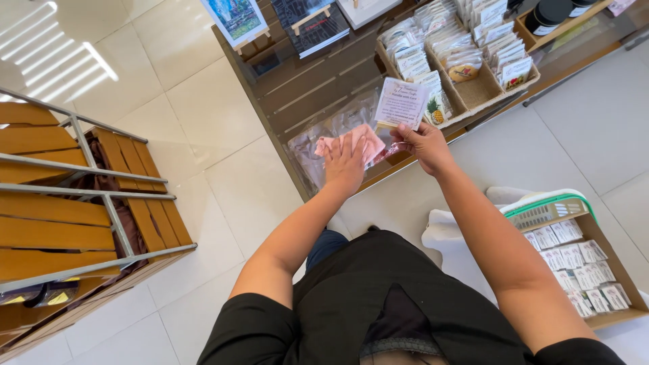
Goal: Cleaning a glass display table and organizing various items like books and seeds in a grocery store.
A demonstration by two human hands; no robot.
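Pink cloth (368, 143) in a clear packet is pressed flat under the left hand (345, 164), fingers spread, on the wooden shelf (318, 81); its long axis runs toward three o'clock, where the right hand (424, 143) pinches a white card (401, 103).

A gift shop: woven baskets (473, 94) of packeted goods on a wooden display shelf (311, 81), tiled floor (203, 115).

Crowded shelf ahead, open floor to the left

Packet-filled baskets (466, 81) and standing cards (311, 27) crowd the wooden shelf (318, 81); bare tiled floor (203, 128) separates it from the slatted rack (74, 203).
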